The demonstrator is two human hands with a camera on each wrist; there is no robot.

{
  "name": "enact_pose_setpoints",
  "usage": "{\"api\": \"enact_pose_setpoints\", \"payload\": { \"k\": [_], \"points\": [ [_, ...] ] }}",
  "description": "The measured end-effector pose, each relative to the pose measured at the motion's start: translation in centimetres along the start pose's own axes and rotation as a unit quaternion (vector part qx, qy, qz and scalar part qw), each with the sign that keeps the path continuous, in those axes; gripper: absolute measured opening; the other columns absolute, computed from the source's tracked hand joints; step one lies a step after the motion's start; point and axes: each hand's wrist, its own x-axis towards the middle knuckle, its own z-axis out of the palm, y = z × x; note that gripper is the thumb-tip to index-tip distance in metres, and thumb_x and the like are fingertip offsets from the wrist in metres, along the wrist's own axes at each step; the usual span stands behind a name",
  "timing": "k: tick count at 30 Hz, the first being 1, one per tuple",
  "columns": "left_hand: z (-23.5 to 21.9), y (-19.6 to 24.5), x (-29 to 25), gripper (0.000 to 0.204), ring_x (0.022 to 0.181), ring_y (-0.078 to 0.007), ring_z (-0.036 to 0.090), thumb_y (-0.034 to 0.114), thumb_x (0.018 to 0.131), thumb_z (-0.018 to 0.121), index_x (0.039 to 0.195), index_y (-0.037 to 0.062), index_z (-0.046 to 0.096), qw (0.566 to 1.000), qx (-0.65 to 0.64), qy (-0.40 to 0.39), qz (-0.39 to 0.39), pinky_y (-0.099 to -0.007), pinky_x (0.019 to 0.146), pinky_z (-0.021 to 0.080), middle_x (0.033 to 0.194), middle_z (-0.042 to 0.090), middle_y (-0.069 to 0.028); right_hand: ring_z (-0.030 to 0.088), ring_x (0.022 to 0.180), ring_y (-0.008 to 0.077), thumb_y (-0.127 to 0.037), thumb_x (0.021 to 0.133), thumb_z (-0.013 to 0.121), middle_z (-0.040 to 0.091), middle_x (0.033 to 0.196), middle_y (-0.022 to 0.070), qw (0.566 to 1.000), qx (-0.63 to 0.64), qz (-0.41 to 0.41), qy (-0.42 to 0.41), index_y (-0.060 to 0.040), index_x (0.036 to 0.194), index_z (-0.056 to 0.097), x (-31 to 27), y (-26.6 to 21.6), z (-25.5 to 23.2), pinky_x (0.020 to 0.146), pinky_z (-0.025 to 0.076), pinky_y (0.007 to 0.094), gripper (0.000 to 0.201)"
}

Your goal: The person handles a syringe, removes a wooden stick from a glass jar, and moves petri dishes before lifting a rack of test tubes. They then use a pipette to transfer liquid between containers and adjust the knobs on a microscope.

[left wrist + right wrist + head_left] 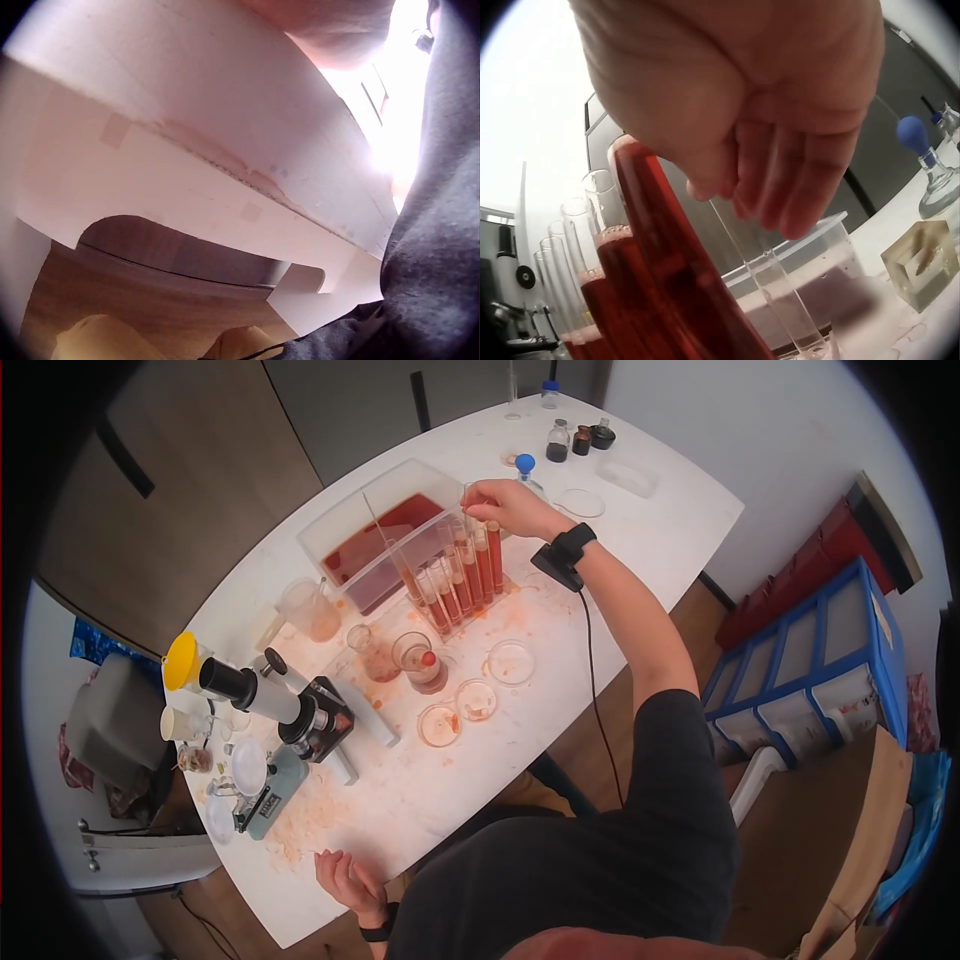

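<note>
My right hand (515, 507) is at the far end of a row of test tubes, fingers curled down and pinching the upper part of a clear glass tube (784, 289). Beside it stands a test tube (679, 255) full of red liquid, close under the thumb side. More red-filled test tubes (458, 585) stand in a rack (462, 622), with foam at several tops. My left hand (350, 880) hangs loosely curled by the table's near edge, holding nothing. The left wrist view shows mainly the table edge (225, 169) and a dark shirt (439, 255).
Behind the rack sits a clear plastic bin (320, 540) with red liquid. Beakers (428, 675) and petri dishes (512, 662) stand in front. A microscope (290, 710) and a balance (275, 800) are at left. A blue-bulb bottle (934, 176) and a clear block (922, 262) lie beyond the hand.
</note>
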Motion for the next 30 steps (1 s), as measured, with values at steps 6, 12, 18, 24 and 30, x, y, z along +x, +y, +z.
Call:
{"api": "enact_pose_setpoints", "payload": {
  "k": [6, 12, 18, 24, 30],
  "points": [
    [-0.1, 0.4, 0.4, 0.021, 0.105, -0.0385, 0.053, -0.005, 0.08, 0.055, 0.1, 0.0014, 0.056, 1.0, -0.005, -0.004, -0.006, -0.0572, 0.103, 0.039, 0.105, 0.057, -0.0156, 0.061, 0.076, 0.0143, -0.017, 0.088, 0.067, 0.068, 0.086, 0.0067, 0.993, -0.045, -0.012, -0.106, -0.0029, 0.097, 0.066, 1.7, -1.4, -1.1, 0.07, 0.05, 0.029, 0.017],
    [0.0, 0.3, 0.5, 0.021, 0.102, -0.0381, 0.054, -0.006, 0.079, 0.055, 0.098, 0.0019, 0.056, 1.0, -0.004, 0.006, -0.009, -0.056, 0.102, 0.04, 0.102, 0.057, -0.015, 0.061, 0.07, 0.017, -0.02, 0.083, 0.072, 0.067, 0.076, 0.0084, 0.986, -0.149, -0.035, -0.073, -0.0028, 0.084, 0.065, 3.0, -2.4, -0.8, 0.066, 0.049, 0.0286, 0.018],
    [0.1, 0.5, 0.6, 0.02, 0.1, -0.0373, 0.055, -0.007, 0.079, 0.055, 0.098, 0.0013, 0.057, 1.0, -0.007, 0.007, -0.008, -0.0554, 0.101, 0.041, 0.099, 0.058, -0.0151, 0.065, 0.071, 0.0269, -0.026, 0.076, 0.076, 0.067, 0.076, 0.0133, 0.988, -0.133, -0.036, -0.072, -0.0026, 0.079, 0.066, 3.3, -1.5, -0.8, 0.066, 0.05, 0.0351, 0.025],
    [0.0, 0.7, 0.8, 0.02, 0.098, -0.0372, 0.055, -0.008, 0.079, 0.055, 0.097, 0.0002, 0.057, 1.0, -0.01, 0.009, -0.009, -0.0552, 0.101, 0.042, 0.098, 0.058, -0.0153, 0.065, 0.074, 0.0259, -0.025, 0.077, 0.074, 0.068, 0.078, 0.0124, 0.982, -0.168, -0.04, -0.078, -0.0031, 0.084, 0.068, 2.7, -3.6, -2.2, 0.068, 0.051, 0.0339, 0.023],
    [0.1, 0.6, 0.8, 0.02, 0.098, -0.037, 0.056, -0.009, 0.079, 0.055, 0.097, 0.0002, 0.058, 1.0, -0.011, 0.011, -0.008, -0.055, 0.1, 0.043, 0.097, 0.058, -0.0153, 0.064, 0.072, 0.0183, -0.02, 0.081, 0.072, 0.068, 0.078, 0.0092, 0.981, -0.142, 0.008, -0.135, -0.0012, 0.088, 0.066, 1.5, -3.2, -3.3, 0.066, 0.05, 0.0301, 0.021]
  ]
}}
